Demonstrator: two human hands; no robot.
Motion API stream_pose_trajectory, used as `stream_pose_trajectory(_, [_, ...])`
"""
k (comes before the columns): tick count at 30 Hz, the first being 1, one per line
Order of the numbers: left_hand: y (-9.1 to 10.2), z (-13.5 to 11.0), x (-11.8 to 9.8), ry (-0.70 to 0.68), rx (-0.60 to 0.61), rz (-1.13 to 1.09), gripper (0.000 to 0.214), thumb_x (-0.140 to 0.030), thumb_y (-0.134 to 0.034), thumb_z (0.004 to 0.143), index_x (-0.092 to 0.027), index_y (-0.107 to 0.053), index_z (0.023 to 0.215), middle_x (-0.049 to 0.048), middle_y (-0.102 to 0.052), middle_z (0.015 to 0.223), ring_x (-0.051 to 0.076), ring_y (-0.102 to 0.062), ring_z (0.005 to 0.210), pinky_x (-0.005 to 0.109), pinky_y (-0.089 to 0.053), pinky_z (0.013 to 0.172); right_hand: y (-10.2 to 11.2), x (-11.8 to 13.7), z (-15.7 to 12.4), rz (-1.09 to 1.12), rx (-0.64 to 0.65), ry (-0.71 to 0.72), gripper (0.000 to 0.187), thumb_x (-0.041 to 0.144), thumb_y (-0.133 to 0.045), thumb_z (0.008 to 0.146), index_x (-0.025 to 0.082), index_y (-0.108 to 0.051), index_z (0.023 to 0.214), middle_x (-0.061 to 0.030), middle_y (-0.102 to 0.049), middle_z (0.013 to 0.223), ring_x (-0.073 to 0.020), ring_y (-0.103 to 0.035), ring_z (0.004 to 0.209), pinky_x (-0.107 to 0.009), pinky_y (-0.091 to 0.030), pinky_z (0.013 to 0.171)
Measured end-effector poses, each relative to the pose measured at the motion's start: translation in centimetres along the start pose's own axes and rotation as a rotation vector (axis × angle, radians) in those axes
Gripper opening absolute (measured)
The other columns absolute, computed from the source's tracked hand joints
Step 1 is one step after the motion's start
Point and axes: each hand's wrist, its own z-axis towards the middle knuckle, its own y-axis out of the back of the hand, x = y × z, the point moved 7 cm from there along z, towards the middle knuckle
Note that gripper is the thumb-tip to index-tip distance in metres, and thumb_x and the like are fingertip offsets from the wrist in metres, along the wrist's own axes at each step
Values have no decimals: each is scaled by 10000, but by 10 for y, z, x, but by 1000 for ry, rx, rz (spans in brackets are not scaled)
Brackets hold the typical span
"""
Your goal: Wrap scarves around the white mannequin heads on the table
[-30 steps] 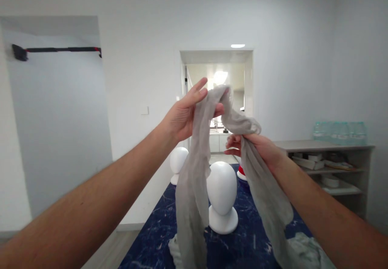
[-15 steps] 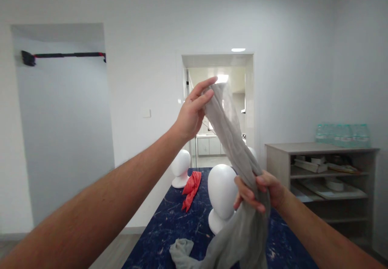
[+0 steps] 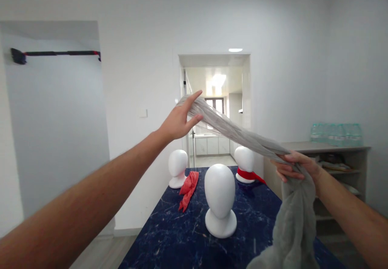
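Grey scarf [image 3: 239, 135], thin and crinkled, slants above the marbled surface [image 3: 172, 236] from left hand [image 3: 178, 120], thumb spread, grip unclear, to right hand [image 3: 301, 166], clasping it toward the right edge, lower end cropped.

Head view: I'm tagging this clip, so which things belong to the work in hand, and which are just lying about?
In the work: gray cloth, stretched between the left hand and right hand; probably the nearest white head form.

Apparently not: left rear head form; right rear head form, red cloth at its neck; coral cloth; bottles; black pole.
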Motion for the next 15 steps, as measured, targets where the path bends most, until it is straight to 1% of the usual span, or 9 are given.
stream_pose_trajectory(1, [-5, -3, 3, 19, 31, 31, 805, -607, -543, 1011, -253, -274, 1681, 166, -500, 1632, 385, -619, 1319, 531, -485, 1119, 3, -2, -3, -42, -60, -40, 181, 349, -695, 945, 169, -671, 942, 87, -570, 670, -19, -344, 329, -315, -628, 636])
stream_pose_trajectory(3, [-15, -9, 9, 65, 94, 83, 844, -555, -582, 1000, -237, -226, 1697, 188, -594, 1521, 376, -670, 1220, 525, -512, 1066, 11, -5, -7, -115, -171, -109, 208, 376, -740, 898, 176, -681, 898, 84, -560, 634, -29, -337, 330, -323, -606, 603])
stream_pose_trajectory(6, [-33, -20, 19, 138, 203, 149, 863, -498, -581, 1006, -216, -168, 1710, 166, -733, 1235, 347, -724, 1034, 519, -534, 999, 28, -11, -10, -146, -258, -159, 250, 392, -770, 844, 208, -626, 756, 65, -573, 616, -48, -364, 343, -347, -595, 603])
stream_pose_trajectory(8, [-50, -30, 26, 171, 289, 199, 832, -488, -540, 1029, -207, -155, 1712, 150, -757, 1133, 346, -728, 1015, 514, -532, 990, 44, -19, -11, -90, -306, -173, 295, 391, -771, 836, 228, -566, 699, 63, -566, 607, -50, -371, 360, -352, -591, 619])
stream_pose_trajectory(9, [-61, -36, 30, 183, 333, 222, 814, -489, -516, 1041, -203, -153, 1712, 153, -762, 1130, 352, -728, 1037, 509, -528, 991, 53, -23, -11, -47, -331, -172, 321, 393, -768, 844, 233, -540, 685, 65, -557, 607, -46, -363, 369, -344, -585, 621])
stream_pose_trajectory(11, [-84, -51, 40, 210, 416, 253, 772, -479, -463, 1065, -200, -148, 1713, 178, -764, 1187, 369, -724, 1099, 502, -520, 998, 71, -35, -11, 39, -385, -154, 360, 404, -759, 872, 236, -509, 676, 74, -530, 604, -36, -328, 380, -310, -562, 600])
stream_pose_trajectory(13, [-111, -69, 52, 252, 491, 254, 731, -456, -417, 1081, -199, -153, 1713, 206, -757, 1250, 390, -716, 1155, 509, -510, 1011, 88, -48, -8, 112, -457, -115, 344, 396, -738, 909, 229, -522, 700, 83, -510, 606, -32, -297, 380, -267, -527, 556])
stream_pose_trajectory(15, [-139, -90, 67, 319, 555, 219, 704, -428, -408, 1084, -204, -179, 1712, 221, -749, 1289, 405, -701, 1209, 521, -488, 1045, 104, -63, -3, 196, -566, -67, 285, 355, -688, 952, 221, -553, 739, 86, -517, 612, -32, -293, 370, -233, -501, 523])
